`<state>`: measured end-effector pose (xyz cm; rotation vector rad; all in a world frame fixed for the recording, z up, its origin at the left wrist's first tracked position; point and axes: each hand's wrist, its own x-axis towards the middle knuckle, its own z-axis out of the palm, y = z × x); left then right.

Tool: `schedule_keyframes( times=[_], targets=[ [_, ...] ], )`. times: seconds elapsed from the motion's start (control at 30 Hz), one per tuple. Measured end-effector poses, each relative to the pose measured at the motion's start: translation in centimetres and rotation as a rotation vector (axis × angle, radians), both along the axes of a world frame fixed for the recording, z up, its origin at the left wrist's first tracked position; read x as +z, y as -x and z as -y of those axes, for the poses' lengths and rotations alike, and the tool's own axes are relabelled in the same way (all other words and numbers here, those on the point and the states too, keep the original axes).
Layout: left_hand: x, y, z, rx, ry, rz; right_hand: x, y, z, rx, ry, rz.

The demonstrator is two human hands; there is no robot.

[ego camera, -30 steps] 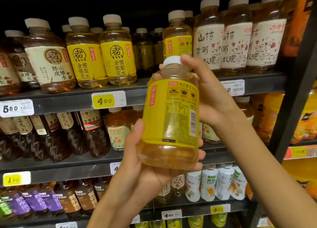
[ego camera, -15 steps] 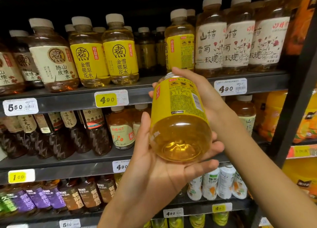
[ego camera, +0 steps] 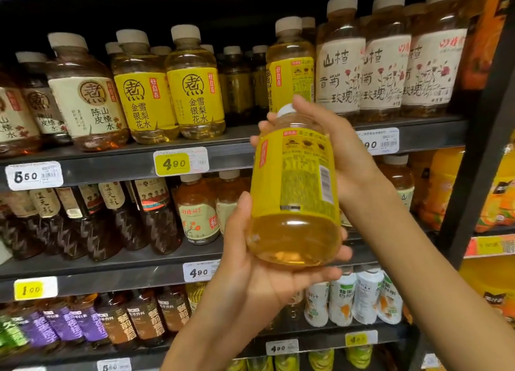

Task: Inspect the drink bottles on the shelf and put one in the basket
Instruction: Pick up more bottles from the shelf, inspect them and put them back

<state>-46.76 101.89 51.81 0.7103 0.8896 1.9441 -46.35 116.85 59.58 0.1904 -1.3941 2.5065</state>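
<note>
I hold a yellow-labelled drink bottle (ego camera: 295, 192) with pale amber liquid in front of the shelves, its white cap tilted away from me and its back label with a barcode facing me. My left hand (ego camera: 259, 281) cups its base from below, thumb up along the left side. My right hand (ego camera: 334, 153) grips its upper part and cap from the right. Matching yellow bottles (ego camera: 195, 91) stand on the upper shelf (ego camera: 111, 164). No basket is in view.
White-labelled bottles (ego camera: 384, 63) stand at the upper right, brown tea bottles (ego camera: 83, 103) at the left. Dark bottles (ego camera: 97, 220) fill the middle shelf, small white bottles (ego camera: 367, 298) the lower one. A dark upright post (ego camera: 473, 158) divides off orange drinks at the right.
The bottle tipped from upright to cap-away, then came partly back up so its label faces me again. Both hands kept hold of it.
</note>
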Motion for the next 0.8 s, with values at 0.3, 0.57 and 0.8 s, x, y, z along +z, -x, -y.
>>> schedule_keyframes(
  times=[0.3,0.57,0.8],
  targets=[
    [-0.5,2.0,1.0,0.568,0.144,-0.594,1.3,-2.2,0.8,-0.290,-0.269,-0.276],
    [-1.9,0.8,-0.7,0.684,0.140,-0.839,0.7,-3.0,3.3,-0.584,-0.567,-0.367],
    [-2.1,1.8,-0.2,0.505,0.072,-0.734,0.0,-3.3,0.7,-0.349,-0.664,-0.309]
  ],
)
